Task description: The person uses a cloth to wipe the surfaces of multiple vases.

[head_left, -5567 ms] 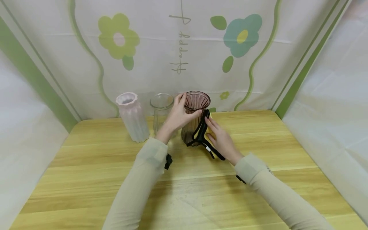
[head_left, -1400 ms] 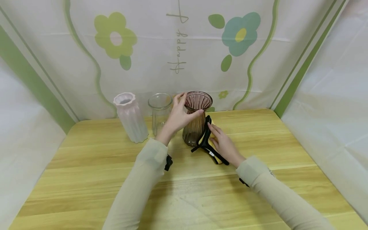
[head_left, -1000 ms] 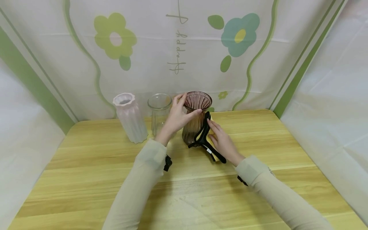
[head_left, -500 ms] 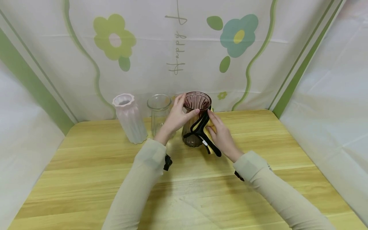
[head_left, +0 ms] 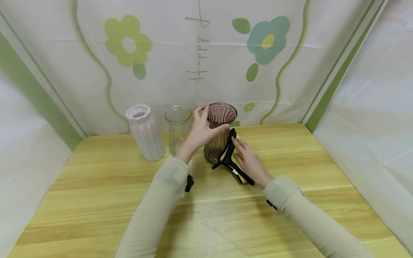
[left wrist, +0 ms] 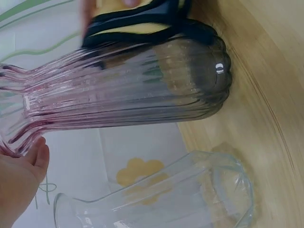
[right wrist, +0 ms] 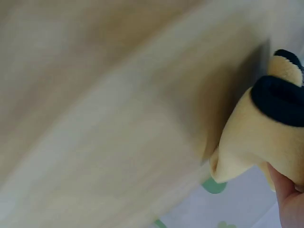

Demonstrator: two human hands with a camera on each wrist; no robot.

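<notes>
A purple-to-grey ribbed glass vase [head_left: 215, 147] stands upright near the back of the table. My left hand [head_left: 201, 132] holds it at the flared top, thumb on the near side of the neck and fingers at the rim; the left wrist view shows fingertips just under the flare of the ribbed vase [left wrist: 118, 95]. In my right hand [head_left: 251, 159] is a soft yellow cloth with black edging [right wrist: 256, 137], gripped between thumb and fingers. The cloth lies against the vase's right side, its black edging spread over the lower glass. Part of the cloth is hidden behind the right fingers.
Left of the purple vase stands a clear glass vase [head_left: 176, 136], partly behind my left hand and wrist. Farther left is a pink-and-white fluted vase [head_left: 147, 136]. A flower-printed curtain [head_left: 174, 71] hangs right behind the wooden table [head_left: 206, 222].
Half a second ago my right hand and the cloth were higher, near the rim; now they are lower on the vase's right side. The left hand keeps its hold at the top.
</notes>
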